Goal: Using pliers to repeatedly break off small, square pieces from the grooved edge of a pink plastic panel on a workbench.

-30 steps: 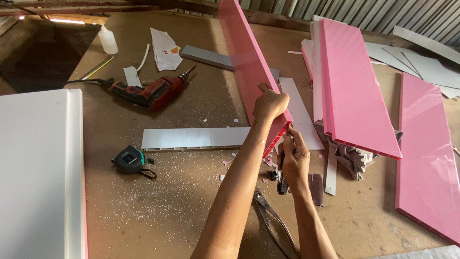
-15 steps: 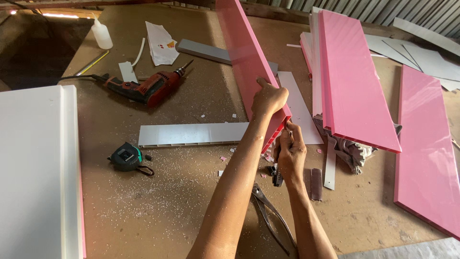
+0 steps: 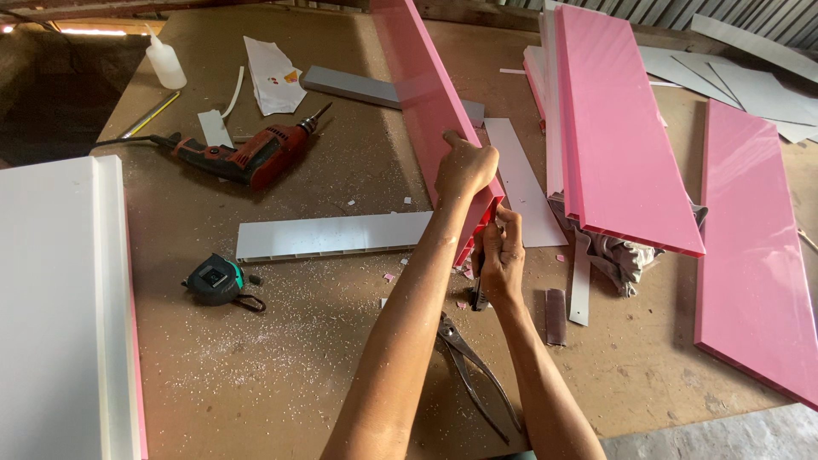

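Over a dusty brown workbench, the left hand clamps the near end of a long pink board standing on edge, while the right hand grips a small dark tool against its corner.

Drill behind tape measure, strip between them (pliers nearer, right of the tape).

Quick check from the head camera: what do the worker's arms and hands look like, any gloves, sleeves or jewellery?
Both forearms are bare up to the frame's bottom edge, with no sleeve in view. The left hand and right hand wear no gloves. No watch, ring or wristband shows. Both arms are slim, and no markings are visible on them.
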